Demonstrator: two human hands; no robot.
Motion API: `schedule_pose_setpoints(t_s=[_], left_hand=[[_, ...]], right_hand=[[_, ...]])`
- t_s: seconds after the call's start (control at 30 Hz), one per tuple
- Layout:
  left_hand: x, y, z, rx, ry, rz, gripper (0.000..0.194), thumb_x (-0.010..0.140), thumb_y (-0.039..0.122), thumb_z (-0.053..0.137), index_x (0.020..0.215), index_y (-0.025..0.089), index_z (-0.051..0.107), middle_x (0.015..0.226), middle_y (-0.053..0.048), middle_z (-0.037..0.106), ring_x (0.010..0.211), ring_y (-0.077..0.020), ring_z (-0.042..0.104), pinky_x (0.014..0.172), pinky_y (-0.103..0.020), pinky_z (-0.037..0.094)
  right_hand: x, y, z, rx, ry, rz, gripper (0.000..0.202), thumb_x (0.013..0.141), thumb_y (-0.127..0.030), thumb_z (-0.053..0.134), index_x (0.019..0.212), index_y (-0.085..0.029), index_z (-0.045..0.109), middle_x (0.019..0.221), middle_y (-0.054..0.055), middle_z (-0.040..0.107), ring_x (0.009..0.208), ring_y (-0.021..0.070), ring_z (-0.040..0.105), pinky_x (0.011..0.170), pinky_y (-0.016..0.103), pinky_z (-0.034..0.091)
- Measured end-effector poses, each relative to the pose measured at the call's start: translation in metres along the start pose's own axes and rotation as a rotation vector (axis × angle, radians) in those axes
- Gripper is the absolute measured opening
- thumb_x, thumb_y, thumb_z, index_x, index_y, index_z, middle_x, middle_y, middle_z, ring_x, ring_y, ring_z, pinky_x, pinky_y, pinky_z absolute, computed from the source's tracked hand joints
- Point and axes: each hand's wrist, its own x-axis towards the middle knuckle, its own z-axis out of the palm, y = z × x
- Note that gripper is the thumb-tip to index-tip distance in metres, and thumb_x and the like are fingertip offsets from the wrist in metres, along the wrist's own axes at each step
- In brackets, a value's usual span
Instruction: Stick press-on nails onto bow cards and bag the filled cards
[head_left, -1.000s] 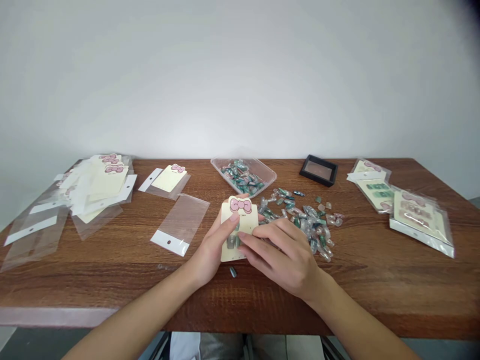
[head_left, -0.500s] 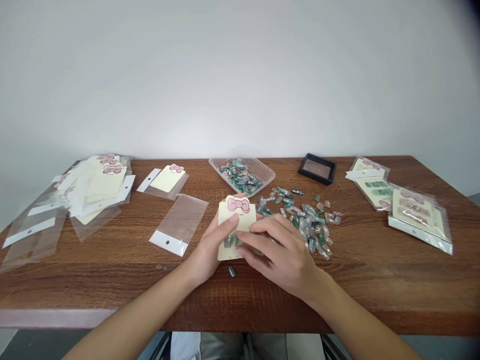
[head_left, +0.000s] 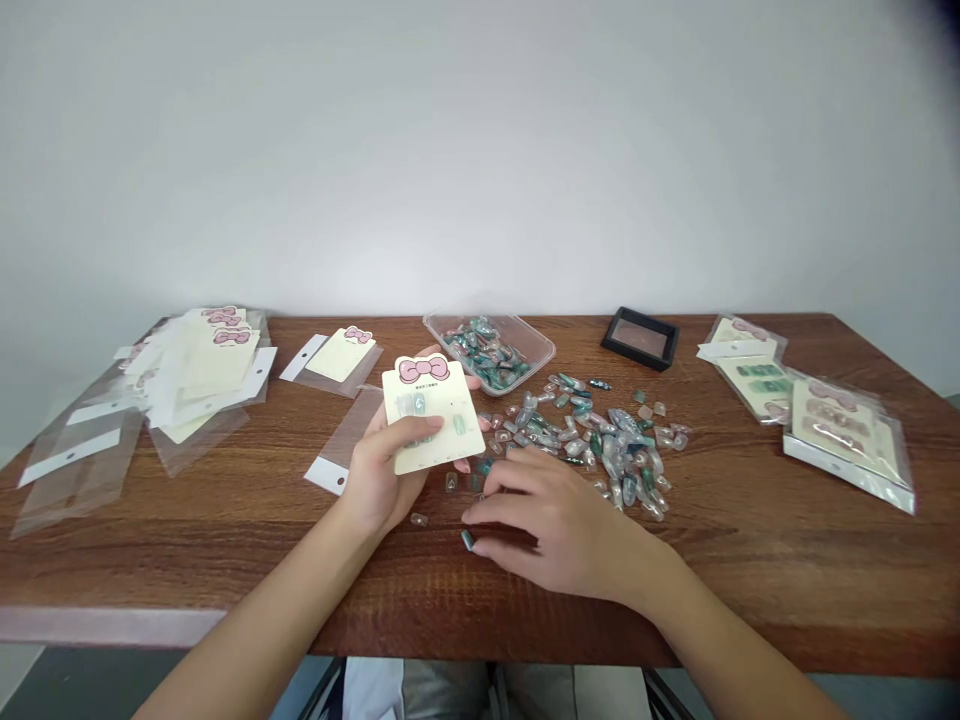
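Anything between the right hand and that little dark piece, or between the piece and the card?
Nothing visible separates the right hand from the dark piece beside its thumb; contact is unclear. Toward the card in the left hand, small clear pieces lie on the table, hardly a barrier.

Small hand-packing workspot, craft type; home room or workshop, can't tell which. Evidence: brown wood-grain counter (head_left: 750, 560) against a plain pale grey wall (head_left: 480, 160). Left side: piled cream cards with pink bows (head_left: 217, 362), flat clear plastic bags with white header strips (head_left: 79, 490). Middle: shallow clear plastic tub (head_left: 536, 346) of glossy green and pinkish nail-shaped pieces (head_left: 487, 355), loose heap of similar green and clear pieces (head_left: 622, 450) near it. Right side: filled clear packs with cream cards inside (head_left: 851, 425). Dark grey floor (head_left: 97, 690) below.
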Motion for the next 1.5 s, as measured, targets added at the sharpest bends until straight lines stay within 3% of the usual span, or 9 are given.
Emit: schedule_pose_setpoints(t_s=[0.13,0.43,0.63,0.77,0.93,1.1,1.33,1.5], left_hand=[[0.0,-0.003,-0.001,0.009,-0.025,-0.004,0.08,0.078,0.005,0.059,0.151,0.025,0.033,0.121,-0.012,0.07,0.094,-0.0312,0.073,0.051,-0.029,0.057],[0.001,-0.003,-0.003,0.01,-0.042,-0.022,0.078,0.079,0.007,0.06,0.15,0.025,0.034,0.122,-0.012,0.069,0.093,-0.0305,0.073,0.051,-0.028,0.057],[0.0,-0.001,0.0,0.013,-0.028,-0.031,0.073,0.081,0.01,0.059,0.15,0.022,0.036,0.121,-0.012,0.071,0.091,-0.0302,0.073,0.055,-0.031,0.058],[0.0,0.0,0.002,0.004,-0.013,-0.038,0.07,0.084,0.015,0.056,0.151,0.019,0.037,0.12,-0.013,0.071,0.09,-0.0302,0.072,0.061,-0.036,0.06],[0.0,0.001,0.005,-0.004,0.003,-0.065,0.067,0.088,0.026,0.054,0.152,0.017,0.035,0.117,-0.015,0.073,0.086,-0.0318,0.074,0.051,-0.032,0.057],[-0.002,-0.005,0.004,-0.011,-0.067,-0.147,0.062,0.095,0.035,0.051,0.153,0.025,0.033,0.118,-0.013,0.072,0.084,-0.0304,0.074,0.052,-0.033,0.058],[-0.008,-0.017,0.0,-0.013,-0.095,-0.269,0.058,0.095,0.039,0.054,0.15,0.025,0.041,0.129,-0.013,0.067,0.101,-0.0325,0.07,0.067,-0.037,0.061],[-0.009,-0.02,-0.002,-0.021,-0.11,-0.276,0.055,0.095,0.037,0.055,0.148,0.025,0.045,0.126,-0.011,0.07,0.104,-0.0309,0.07,0.081,-0.04,0.059]], right_hand=[[0.001,0.001,0.013,-0.08,-0.149,0.025,0.016,0.094,-0.033,0.063,0.099,-0.022,0.074,0.087,0.001,0.062,0.084,0.0167,0.055,0.078,0.033,0.042],[0.001,0.005,0.02,-0.158,-0.176,-0.004,0.019,0.097,-0.035,0.059,0.098,-0.024,0.074,0.089,0.001,0.066,0.094,0.018,0.058,0.085,0.033,0.039],[0.003,0.002,0.027,-0.382,-0.064,-0.174,0.013,0.093,-0.029,0.063,0.093,-0.018,0.071,0.076,0.001,0.064,0.081,0.018,0.057,0.072,0.033,0.039],[0.005,0.0,0.02,-0.362,0.056,-0.229,0.013,0.094,-0.026,0.062,0.089,-0.016,0.07,0.071,0.0,0.062,0.071,0.0156,0.054,0.063,0.031,0.039],[0.0,0.008,-0.006,-0.234,0.29,-0.147,0.01,0.092,-0.018,0.064,0.099,-0.014,0.07,0.077,0.002,0.065,0.068,0.0132,0.055,0.062,0.029,0.044],[-0.004,0.009,-0.02,-0.261,0.547,-0.108,0.024,0.086,-0.01,0.068,0.109,-0.017,0.068,0.077,0.002,0.065,0.066,0.0123,0.056,0.06,0.028,0.046],[-0.003,0.009,-0.014,-0.333,0.551,-0.074,0.021,0.089,-0.014,0.067,0.109,-0.018,0.069,0.076,0.002,0.066,0.065,0.0123,0.058,0.06,0.027,0.047],[-0.002,0.008,-0.014,-0.339,0.533,-0.067,0.019,0.09,-0.015,0.066,0.108,-0.017,0.069,0.075,0.002,0.065,0.065,0.012,0.059,0.06,0.026,0.047]])
